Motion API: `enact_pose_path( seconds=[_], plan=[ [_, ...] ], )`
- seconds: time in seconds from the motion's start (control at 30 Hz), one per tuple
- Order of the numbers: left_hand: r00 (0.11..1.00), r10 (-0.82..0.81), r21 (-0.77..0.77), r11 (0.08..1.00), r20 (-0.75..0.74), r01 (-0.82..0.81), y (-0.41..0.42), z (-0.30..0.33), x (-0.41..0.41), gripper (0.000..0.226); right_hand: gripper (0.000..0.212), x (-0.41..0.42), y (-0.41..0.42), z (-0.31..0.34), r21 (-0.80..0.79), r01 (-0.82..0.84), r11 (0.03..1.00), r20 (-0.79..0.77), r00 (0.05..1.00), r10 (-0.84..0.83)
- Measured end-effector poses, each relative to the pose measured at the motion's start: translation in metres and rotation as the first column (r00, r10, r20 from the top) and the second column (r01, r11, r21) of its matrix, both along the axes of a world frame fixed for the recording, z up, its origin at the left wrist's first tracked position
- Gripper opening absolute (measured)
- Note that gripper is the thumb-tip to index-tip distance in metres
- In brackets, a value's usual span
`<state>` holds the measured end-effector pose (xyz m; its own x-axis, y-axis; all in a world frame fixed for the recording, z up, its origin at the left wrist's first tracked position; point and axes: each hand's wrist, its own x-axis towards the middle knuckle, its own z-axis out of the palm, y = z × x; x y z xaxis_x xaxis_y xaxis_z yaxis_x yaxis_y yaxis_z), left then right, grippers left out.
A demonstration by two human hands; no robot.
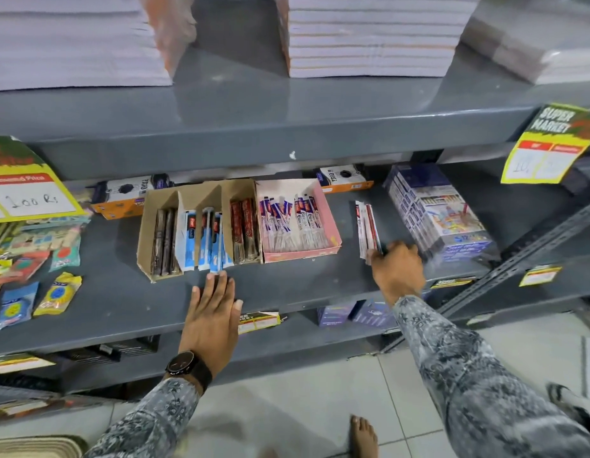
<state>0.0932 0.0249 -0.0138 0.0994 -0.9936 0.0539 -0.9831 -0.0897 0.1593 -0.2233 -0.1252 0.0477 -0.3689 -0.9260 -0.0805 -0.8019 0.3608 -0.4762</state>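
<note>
On the grey middle shelf point(287, 285) stands a brown cardboard tray point(145, 226) with dividers, full of pen packets, and beside it a pink box point(326, 219) of white-and-blue pen packets. My left hand point(214, 309) lies flat with straight fingers on the shelf, its fingertips touching a blue packet at the tray's front. My right hand point(397, 269) grips the near end of a small stack of red-and-white pen packets point(366, 226) lying loose to the right of the pink box.
A wrapped pack of colour pencil boxes point(435, 209) sits right of my right hand. Orange-and-white boxes point(122, 196) stand at the back. Small sachets point(56, 292) lie at left. Paper stacks point(369, 38) fill the upper shelf. Yellow price tags point(548, 150) hang from shelf edges.
</note>
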Motion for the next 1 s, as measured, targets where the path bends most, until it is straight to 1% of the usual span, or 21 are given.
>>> enact_pose_path(
  seconds=[0.1,0.2,0.3,0.37,0.43,0.47,0.53,0.57,0.6,0.63,0.67,0.7,0.73,0.77,0.8,0.83,0.87,0.9,0.93,1.0],
  plan=[
    [1.000,-0.004,0.005,1.000,-0.013,0.004,0.000,0.000,0.000,0.067,0.040,0.002,-0.006,0.004,0.023,0.027,0.999,0.063,0.998,-0.029],
    [1.000,-0.016,-0.005,1.000,-0.017,0.016,-0.001,0.000,0.002,0.069,0.043,-0.001,-0.008,0.004,0.024,0.101,0.995,0.197,0.975,-0.104],
    [0.999,-0.035,0.004,0.999,-0.022,0.035,-0.001,0.000,0.004,0.076,0.035,-0.007,-0.007,0.002,-0.054,0.200,0.978,0.341,0.924,-0.170],
    [0.999,-0.032,0.018,0.999,-0.027,0.032,-0.001,-0.002,0.004,0.075,0.027,-0.008,-0.006,0.001,-0.116,0.297,0.948,0.420,0.879,-0.224],
    [0.996,-0.023,0.036,0.999,-0.086,0.026,-0.003,-0.001,0.005,0.074,0.020,-0.008,-0.005,0.002,-0.146,0.406,0.902,0.495,0.820,-0.289],
    [0.989,-0.023,0.035,0.999,-0.144,0.028,-0.003,0.001,0.005,0.072,0.016,-0.008,-0.004,0.003,-0.159,0.448,0.880,0.524,0.793,-0.309],
    [0.949,-0.022,-0.005,1.000,-0.314,0.022,-0.002,0.008,0.007,0.063,0.007,-0.007,-0.004,0.009,-0.198,0.513,0.835,0.592,0.741,-0.315],
    [0.906,-0.010,-0.033,0.999,-0.422,-0.004,0.000,0.014,0.008,0.057,0.005,-0.006,-0.002,0.015,-0.212,0.526,0.824,0.674,0.689,-0.267],
    [0.849,0.007,-0.069,0.996,-0.529,-0.051,0.002,0.021,0.008,0.052,0.009,-0.005,-0.001,0.021,-0.218,0.513,0.830,0.771,0.613,-0.176],
    [0.779,0.033,-0.086,0.990,-0.626,-0.111,0.004,0.029,0.007,0.047,0.015,-0.004,0.002,0.028,-0.223,0.449,0.865,0.844,0.534,-0.060],
    [0.680,0.063,-0.070,0.984,-0.730,-0.166,0.007,0.038,0.005,0.044,0.019,0.001,0.006,0.036,-0.247,0.312,0.917,0.876,0.476,0.074],
    [0.517,0.101,-0.007,0.979,-0.850,-0.203,0.007,0.049,0.002,0.044,0.020,0.005,0.011,0.043,-0.273,0.119,0.955,0.867,0.459,0.191],
    [0.294,0.140,0.079,0.975,-0.945,-0.210,0.006,0.059,-0.002,0.048,0.018,0.012,0.015,0.050,-0.278,-0.093,0.956,0.842,0.456,0.289],
    [0.090,0.196,0.176,0.966,-0.977,-0.189,0.003,0.067,-0.003,0.055,0.015,0.020,0.020,0.056,-0.263,-0.293,0.919,0.804,0.461,0.377],
    [-0.068,0.240,0.248,0.956,-0.968,-0.154,0.001,0.075,-0.003,0.060,0.011,0.029,0.024,0.059,-0.234,-0.446,0.864,0.760,0.471,0.449],
    [-0.164,0.269,0.290,0.949,-0.949,-0.123,-0.001,0.081,-0.003,0.060,0.009,0.037,0.027,0.060,-0.205,-0.540,0.816,0.711,0.491,0.504],
    [-0.215,0.271,0.299,0.948,-0.938,-0.112,-0.002,0.086,-0.001,0.055,0.008,0.046,0.029,0.060,-0.183,-0.587,0.789,0.667,0.516,0.538],
    [-0.226,0.252,0.284,0.951,-0.941,-0.121,-0.003,0.088,-0.001,0.047,0.008,0.052,0.032,0.060,-0.172,-0.605,0.778,0.635,0.536,0.557],
    [-0.226,0.229,0.266,0.953,-0.947,-0.145,-0.002,0.090,0.000,0.040,0.008,0.058,0.033,0.060,-0.168,-0.608,0.776,0.619,0.548,0.563],
    [-0.202,0.196,0.236,0.950,-0.960,-0.203,-0.001,0.092,0.001,0.038,0.009,0.064,0.036,0.059,-0.162,-0.607,0.778,0.612,0.557,0.561]
  ],
)
